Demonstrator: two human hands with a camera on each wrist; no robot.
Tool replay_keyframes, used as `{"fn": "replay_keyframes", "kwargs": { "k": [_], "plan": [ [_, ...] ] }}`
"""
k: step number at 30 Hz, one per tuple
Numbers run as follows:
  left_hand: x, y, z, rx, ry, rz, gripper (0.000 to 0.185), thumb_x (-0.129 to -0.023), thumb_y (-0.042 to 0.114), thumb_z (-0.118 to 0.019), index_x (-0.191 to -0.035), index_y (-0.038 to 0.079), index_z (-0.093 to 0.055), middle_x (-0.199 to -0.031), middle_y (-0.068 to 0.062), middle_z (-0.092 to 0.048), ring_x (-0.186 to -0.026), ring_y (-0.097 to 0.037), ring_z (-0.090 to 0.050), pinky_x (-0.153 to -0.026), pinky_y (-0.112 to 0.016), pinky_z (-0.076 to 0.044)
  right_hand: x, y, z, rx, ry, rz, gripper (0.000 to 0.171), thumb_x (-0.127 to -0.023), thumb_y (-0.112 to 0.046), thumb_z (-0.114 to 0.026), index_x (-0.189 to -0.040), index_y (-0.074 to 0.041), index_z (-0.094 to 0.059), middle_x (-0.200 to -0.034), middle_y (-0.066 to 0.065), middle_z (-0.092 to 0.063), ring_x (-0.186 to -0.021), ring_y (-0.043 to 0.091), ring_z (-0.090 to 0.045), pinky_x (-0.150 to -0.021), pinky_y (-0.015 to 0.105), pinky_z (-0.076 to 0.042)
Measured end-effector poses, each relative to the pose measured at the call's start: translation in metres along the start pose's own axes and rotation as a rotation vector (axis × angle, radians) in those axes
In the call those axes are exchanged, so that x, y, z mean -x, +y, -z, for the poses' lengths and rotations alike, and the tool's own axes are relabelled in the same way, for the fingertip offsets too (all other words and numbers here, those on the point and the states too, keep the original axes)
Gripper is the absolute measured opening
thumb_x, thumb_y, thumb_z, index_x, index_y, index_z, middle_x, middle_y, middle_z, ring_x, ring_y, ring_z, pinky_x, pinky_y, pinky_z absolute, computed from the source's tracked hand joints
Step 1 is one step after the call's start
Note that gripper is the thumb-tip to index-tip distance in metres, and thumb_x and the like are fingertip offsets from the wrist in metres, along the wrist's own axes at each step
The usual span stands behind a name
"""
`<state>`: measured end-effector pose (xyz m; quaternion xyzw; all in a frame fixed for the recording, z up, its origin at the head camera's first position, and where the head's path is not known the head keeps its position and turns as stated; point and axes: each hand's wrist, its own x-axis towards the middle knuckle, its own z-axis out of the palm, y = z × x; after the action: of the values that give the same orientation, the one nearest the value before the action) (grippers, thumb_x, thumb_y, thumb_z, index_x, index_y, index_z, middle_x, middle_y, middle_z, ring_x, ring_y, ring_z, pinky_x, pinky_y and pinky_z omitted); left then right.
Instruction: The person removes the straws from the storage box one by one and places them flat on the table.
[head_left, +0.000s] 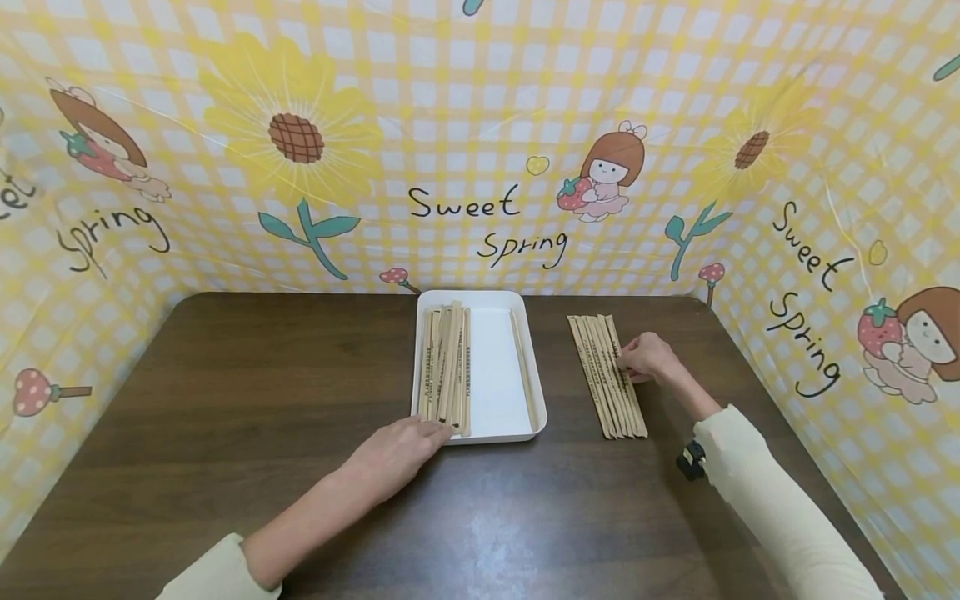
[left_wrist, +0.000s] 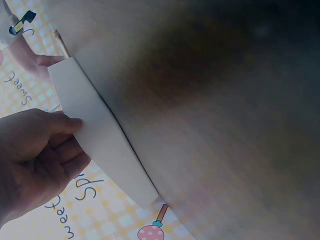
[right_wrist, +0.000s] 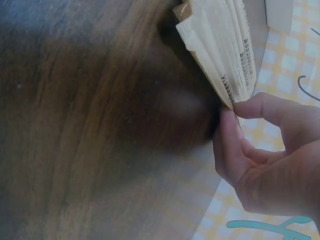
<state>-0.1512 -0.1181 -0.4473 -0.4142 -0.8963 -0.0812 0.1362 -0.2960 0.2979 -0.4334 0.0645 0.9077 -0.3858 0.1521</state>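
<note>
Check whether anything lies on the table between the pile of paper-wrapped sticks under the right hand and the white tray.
Nothing visible does. Only bare brown table separates the pile of wrapped sticks, which the right hand touches, from the white tray. The left hand rests at the tray's near left corner, away from that gap.

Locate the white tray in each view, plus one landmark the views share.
Head: white tray at table centre, left hand at its near-left corner.
Left wrist: tray wall runs diagonally left of centre, the fingers against it.
Right wrist: probably only a white corner at the top right.
Shared landmark: dark wooden table.
</note>
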Motion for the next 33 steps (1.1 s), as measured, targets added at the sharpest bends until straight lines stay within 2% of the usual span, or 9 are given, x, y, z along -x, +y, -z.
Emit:
{"fn": "replay_keyframes", "kwargs": {
  "k": [10,18,21,33],
  "plan": [
    [-0.0007,-0.0001,-0.0004,0.009,0.019,-0.011,0.035,-0.079,-0.012,-0.068,-0.112,-0.001,-0.068,-0.101,-0.013,-0.071,-0.088,-0.029,-0.069,-0.071,-0.038,-0.060,-0.0020,0.0012,0.0002,0.010,-0.001,0.002,0.021,-0.092,-0.003,-0.060,-0.106,0.012,-0.064,-0.084,0.015,-0.064,-0.069,0.017,-0.063,-0.067,0.032,-0.061],
    [-0.0016,-0.0002,0.0004,0.012,0.013,-0.016,0.034,-0.079,-0.012,-0.068,-0.111,-0.001,-0.067,-0.099,-0.012,-0.071,-0.086,-0.029,-0.068,-0.070,-0.037,-0.060,-0.0001,0.0025,0.0012,0.017,-0.001,0.022,0.014,-0.091,-0.002,-0.059,-0.085,0.008,-0.067,-0.076,0.012,-0.065,-0.065,0.018,-0.063,-0.066,0.032,-0.061],
    [-0.0013,0.0004,0.0012,0.014,0.003,-0.012,0.034,-0.080,-0.012,-0.067,-0.112,-0.001,-0.067,-0.101,-0.013,-0.071,-0.087,-0.029,-0.068,-0.070,-0.037,-0.060,-0.0002,0.0030,0.0016,0.024,0.005,0.023,0.014,-0.091,-0.003,-0.060,-0.086,0.008,-0.067,-0.079,0.013,-0.066,-0.067,0.018,-0.064,-0.066,0.032,-0.061],
    [-0.0009,-0.0001,0.0017,0.018,-0.023,-0.005,0.036,-0.081,-0.012,-0.066,-0.116,-0.001,-0.067,-0.105,-0.014,-0.071,-0.092,-0.031,-0.068,-0.074,-0.038,-0.060,-0.0016,0.0040,0.0023,0.032,0.022,0.006,0.023,-0.092,-0.005,-0.062,-0.107,0.012,-0.067,-0.102,0.020,-0.065,-0.079,0.021,-0.065,-0.071,0.032,-0.061]
  ]
}}
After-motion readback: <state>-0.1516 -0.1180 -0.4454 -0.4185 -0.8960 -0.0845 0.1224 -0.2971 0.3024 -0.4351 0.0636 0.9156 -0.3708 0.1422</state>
